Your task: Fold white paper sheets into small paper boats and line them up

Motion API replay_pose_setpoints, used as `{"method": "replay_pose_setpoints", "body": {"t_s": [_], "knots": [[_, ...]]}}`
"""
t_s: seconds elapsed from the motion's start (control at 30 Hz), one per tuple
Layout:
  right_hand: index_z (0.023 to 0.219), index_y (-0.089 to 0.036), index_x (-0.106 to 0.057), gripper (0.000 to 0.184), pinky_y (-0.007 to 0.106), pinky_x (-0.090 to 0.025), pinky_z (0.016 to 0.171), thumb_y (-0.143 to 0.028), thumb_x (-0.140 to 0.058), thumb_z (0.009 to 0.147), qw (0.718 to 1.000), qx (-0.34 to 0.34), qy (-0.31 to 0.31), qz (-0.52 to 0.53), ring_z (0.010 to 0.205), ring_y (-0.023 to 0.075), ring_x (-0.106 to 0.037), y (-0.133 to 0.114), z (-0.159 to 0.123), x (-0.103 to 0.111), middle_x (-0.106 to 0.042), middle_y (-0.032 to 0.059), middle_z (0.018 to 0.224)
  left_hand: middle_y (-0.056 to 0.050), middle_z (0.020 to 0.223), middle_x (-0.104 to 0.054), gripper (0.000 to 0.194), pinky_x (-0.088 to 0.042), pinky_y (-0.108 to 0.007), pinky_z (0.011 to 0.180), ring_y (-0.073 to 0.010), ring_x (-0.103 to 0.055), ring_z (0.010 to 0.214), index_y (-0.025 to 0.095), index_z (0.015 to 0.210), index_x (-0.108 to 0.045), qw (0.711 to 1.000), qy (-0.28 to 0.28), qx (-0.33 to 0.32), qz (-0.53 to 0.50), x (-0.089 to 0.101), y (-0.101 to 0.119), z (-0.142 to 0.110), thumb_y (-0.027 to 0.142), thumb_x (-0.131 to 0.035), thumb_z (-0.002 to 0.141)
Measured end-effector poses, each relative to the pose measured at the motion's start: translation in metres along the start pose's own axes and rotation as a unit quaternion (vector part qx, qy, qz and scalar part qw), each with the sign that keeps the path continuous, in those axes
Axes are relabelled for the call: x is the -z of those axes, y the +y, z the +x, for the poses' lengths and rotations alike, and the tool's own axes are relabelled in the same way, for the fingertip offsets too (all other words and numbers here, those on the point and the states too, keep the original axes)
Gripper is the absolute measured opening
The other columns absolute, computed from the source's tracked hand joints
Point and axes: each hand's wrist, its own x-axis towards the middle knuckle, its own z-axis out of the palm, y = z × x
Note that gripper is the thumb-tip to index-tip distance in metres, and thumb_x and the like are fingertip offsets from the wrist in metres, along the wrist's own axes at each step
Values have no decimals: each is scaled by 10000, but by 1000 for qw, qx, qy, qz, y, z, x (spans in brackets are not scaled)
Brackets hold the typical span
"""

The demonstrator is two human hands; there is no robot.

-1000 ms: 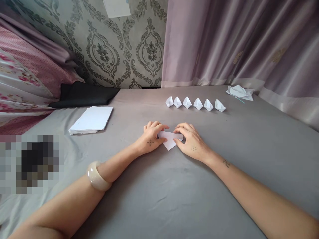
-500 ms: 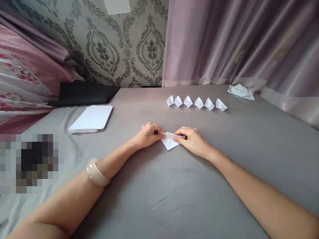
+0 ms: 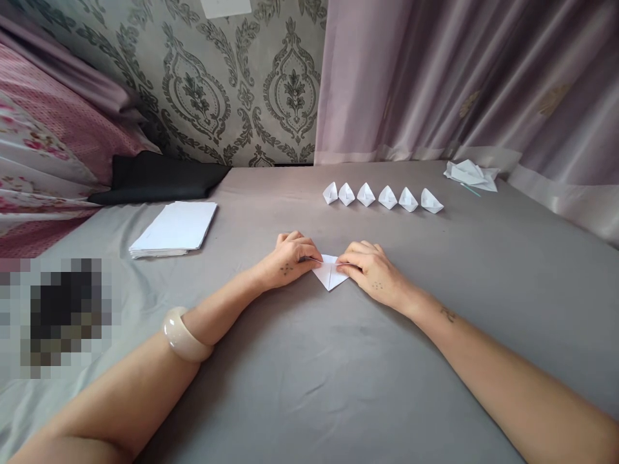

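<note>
Here, grey cloth [image 3: 319, 386] bears one paper stack [image 3: 174, 227] at left, one folded paper [image 3: 331, 276] nearer, centrally, and six paper boats [image 3: 387, 198] toward far right; left hand [image 3: 294, 260] and right hand [image 3: 372, 270], both narrow, pinch the folded paper's sides.

A home, it seems — patterned wallpaper [image 3: 246, 96] and mauve curtain [image 3: 387, 84]

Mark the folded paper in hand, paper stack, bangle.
Folded paper [image 3: 330, 276], head view: front face, near the crease.
Paper stack [image 3: 175, 227], head view: middle of the top sheet.
Bangle [image 3: 180, 338], head view: outer face.
</note>
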Motion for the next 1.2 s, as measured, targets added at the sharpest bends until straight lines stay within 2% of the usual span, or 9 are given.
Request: {"method": "replay_pose_setpoints", "body": {"t_s": [0.17,0.4,0.63,0.93,1.2], "knots": [[999,-242,-684,191,310,-353,777,-193,-515,925,999,31,3,-15,837,163,-497,-2,-2,0,-599,22,872,-38,967,-678,202,-299,-389,903,-204,-506,957,235,928,-691,999,4,-27,24,-2,-3,-2,301,-500,928],[897,-203,-699,244,299,-351,759,-140,-467,938,996,58,10,-73,801,160,-456,-10,-5,4,-566,30,829,-38,948,-682,255,-282,-369,901,-182,-520,916,225,917,-689,988,51,-105,99,-5,-10,-3,287,-446,963],[975,-188,-665,285,308,-351,763,-77,-406,937,982,92,3,-168,825,177,-450,-16,-12,4,-588,55,908,-67,950,-673,337,-291,-387,918,-193,-518,914,200,971,-663,964,26,-169,206,1,1,-10,201,-326,987],[992,-181,-627,342,325,-359,723,-2,-349,905,983,52,-6,-174,853,199,-495,-20,-22,4,-595,78,953,-95,1003,-653,322,-330,-399,918,-203,-541,917,183,1011,-646,956,26,-167,239,-1,1,-17,132,-334,956],[965,-160,-623,329,330,-348,705,15,-354,895,979,38,-21,-201,831,202,-486,-26,-24,5,-589,86,936,-111,944,-630,352,-413,-334,786,-191,-549,827,137,945,-651,964,13,-168,206,0,-1,-15,150,-301,972]]}}
